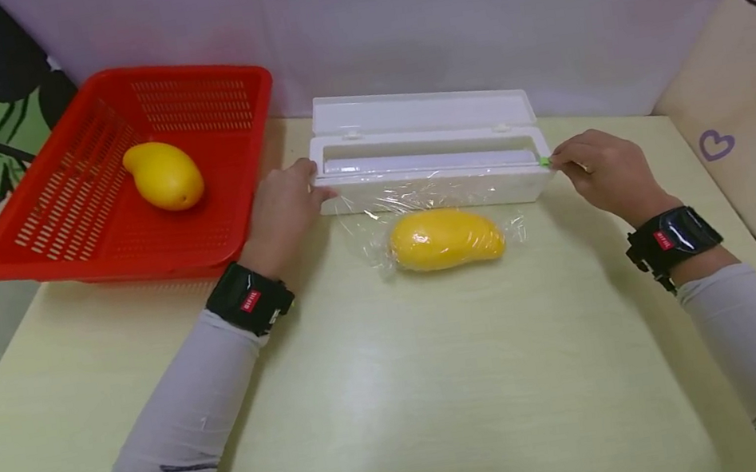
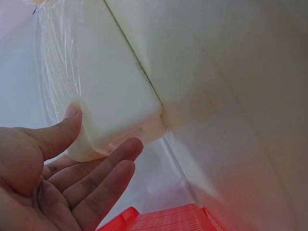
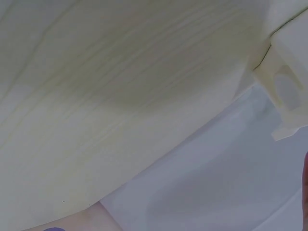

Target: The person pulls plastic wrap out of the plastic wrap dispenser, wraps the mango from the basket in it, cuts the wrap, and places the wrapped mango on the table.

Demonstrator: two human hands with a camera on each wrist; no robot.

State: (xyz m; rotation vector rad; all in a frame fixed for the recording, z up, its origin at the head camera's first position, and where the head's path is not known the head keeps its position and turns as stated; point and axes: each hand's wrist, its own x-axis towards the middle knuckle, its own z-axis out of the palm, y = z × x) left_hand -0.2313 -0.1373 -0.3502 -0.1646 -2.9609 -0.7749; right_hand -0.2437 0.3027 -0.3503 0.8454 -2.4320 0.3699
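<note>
With one mango (image 1: pixel 445 238) already under film between the hands, the left hand (image 1: pixel 284 215) steadies the dispenser (image 1: pixel 432 172) with relaxed fingers, the right hand (image 1: pixel 602 168) pinches its green cutter (image 1: pixel 545 160), and the film is still uncut.

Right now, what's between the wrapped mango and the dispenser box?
In the head view, only a stretch of clear cling film runs from the white dispenser box down over the wrapped mango; nothing else lies between them.

Red slotted basket (image 1: pixel 95 235) upper left, yellow mangoes (image 1: pixel 164 175) (image 1: pixel 446 238), white dispenser (image 1: pixel 427 148), seemingly green slider tab (image 1: pixel 545 161), pale wood-grain table (image 1: pixel 400 394)
</note>
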